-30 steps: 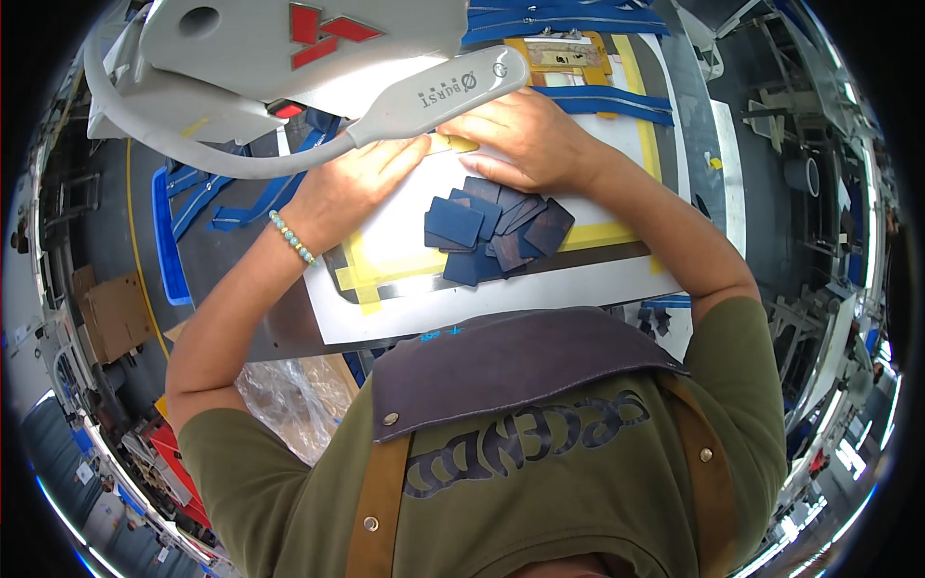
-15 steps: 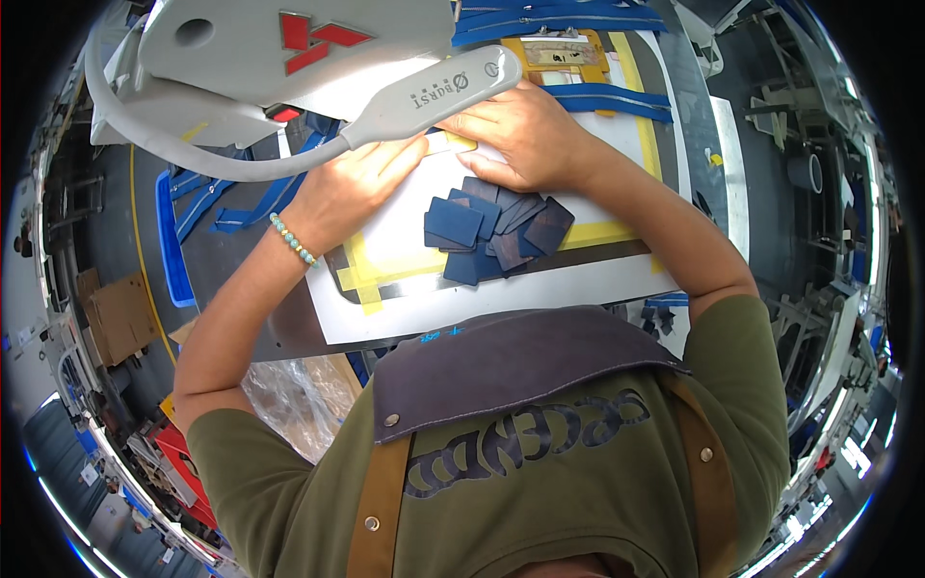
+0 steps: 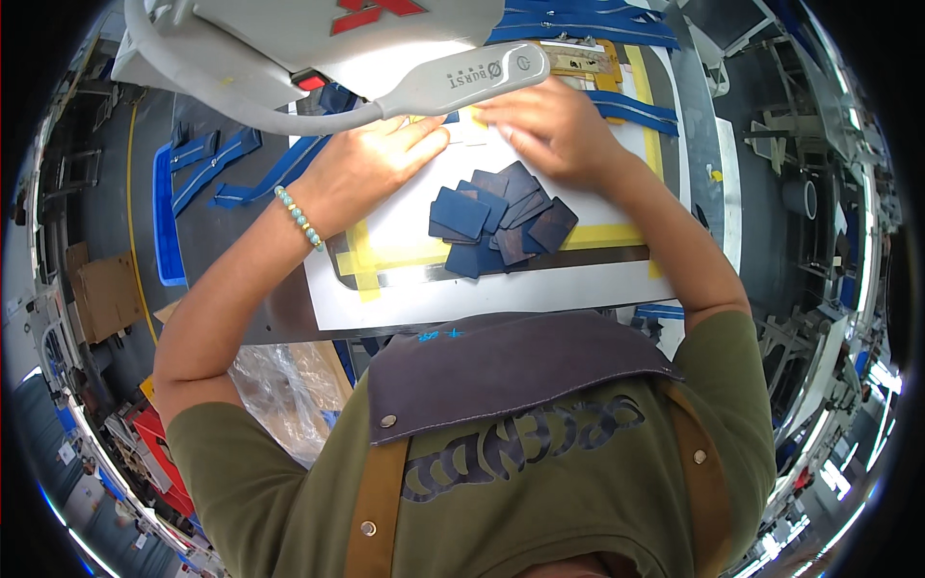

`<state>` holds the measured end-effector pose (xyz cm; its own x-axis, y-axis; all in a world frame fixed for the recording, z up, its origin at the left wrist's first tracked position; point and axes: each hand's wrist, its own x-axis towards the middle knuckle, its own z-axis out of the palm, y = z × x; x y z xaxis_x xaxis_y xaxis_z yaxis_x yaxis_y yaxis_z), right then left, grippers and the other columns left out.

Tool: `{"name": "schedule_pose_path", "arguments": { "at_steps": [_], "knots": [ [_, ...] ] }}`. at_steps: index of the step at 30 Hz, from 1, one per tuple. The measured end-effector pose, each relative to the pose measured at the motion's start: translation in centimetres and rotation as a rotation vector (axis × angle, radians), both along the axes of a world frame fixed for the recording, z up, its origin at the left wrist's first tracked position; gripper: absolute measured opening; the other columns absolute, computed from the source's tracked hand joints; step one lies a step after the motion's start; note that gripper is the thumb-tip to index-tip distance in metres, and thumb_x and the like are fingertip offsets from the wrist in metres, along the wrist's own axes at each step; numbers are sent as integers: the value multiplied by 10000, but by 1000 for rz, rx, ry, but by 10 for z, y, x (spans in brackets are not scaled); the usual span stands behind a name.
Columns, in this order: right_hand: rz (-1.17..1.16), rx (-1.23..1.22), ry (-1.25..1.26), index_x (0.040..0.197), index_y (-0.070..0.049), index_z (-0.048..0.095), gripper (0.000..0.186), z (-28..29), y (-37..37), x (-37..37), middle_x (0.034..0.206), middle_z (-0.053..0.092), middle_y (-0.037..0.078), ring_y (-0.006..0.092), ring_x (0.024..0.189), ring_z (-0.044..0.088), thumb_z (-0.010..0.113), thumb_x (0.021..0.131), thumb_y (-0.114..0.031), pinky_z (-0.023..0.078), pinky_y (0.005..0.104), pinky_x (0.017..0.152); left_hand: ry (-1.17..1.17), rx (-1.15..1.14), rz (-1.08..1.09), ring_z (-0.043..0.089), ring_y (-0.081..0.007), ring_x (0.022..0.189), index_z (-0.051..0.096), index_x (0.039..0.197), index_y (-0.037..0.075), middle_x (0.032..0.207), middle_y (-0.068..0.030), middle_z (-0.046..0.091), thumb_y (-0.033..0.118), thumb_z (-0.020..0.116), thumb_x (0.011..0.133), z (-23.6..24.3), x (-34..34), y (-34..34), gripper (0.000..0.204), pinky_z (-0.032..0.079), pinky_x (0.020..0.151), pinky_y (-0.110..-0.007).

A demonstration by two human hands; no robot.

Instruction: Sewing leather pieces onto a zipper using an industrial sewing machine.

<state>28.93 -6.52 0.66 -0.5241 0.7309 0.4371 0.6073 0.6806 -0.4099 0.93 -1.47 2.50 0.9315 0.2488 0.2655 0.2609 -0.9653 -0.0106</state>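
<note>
My left hand [image 3: 390, 154], wearing a bead bracelet, rests on the white work surface [image 3: 395, 308], fingers laid forward beside a small blue piece [image 3: 451, 117] and a yellow piece [image 3: 475, 114], partly under the grey machine's paddle [image 3: 462, 82]. My right hand [image 3: 544, 130] is at the right of these, fingertips toward them and blurred; what they touch is unclear. Between my forearms lies an overlapping pile of several flat navy rectangles [image 3: 496, 222], nearer to me.
The machine's body [image 3: 299, 39] overhangs the top. Blue zipper strips [image 3: 626, 111] lie both sides, near a tan jig [image 3: 588, 58] at the back. A blue tray [image 3: 169, 246] stands left on the dark table. Cardboard [image 3: 108, 294] is beyond.
My right hand has shifted right and drawn slightly away from my left hand, uncovering a small blue piece between them. The whole view has shifted slightly, moving the machine rightward in the picture.
</note>
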Motion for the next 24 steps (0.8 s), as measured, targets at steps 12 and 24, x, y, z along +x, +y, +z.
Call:
{"name": "schedule_pose_path", "arguments": {
  "at_steps": [12,24],
  "knots": [
    [2,105,-56,1119,-54,734,302,-2,-5,-6,1183,702,79,269,1154,619,696,819,-61,513,401,963,6,-33,9,692,-268,1120,665,1114,53,1253,-93,702,-2,637,829,4,5,0,291,597,897,-365],
    [86,504,-167,1024,-76,747,229,3,20,-28,1022,719,12,197,932,672,722,798,-103,559,332,803,-249,-134,81,719,-256,1031,709,1172,47,1203,-88,732,98,720,893,-23,-14,2,284,565,871,-360]
  ]
}}
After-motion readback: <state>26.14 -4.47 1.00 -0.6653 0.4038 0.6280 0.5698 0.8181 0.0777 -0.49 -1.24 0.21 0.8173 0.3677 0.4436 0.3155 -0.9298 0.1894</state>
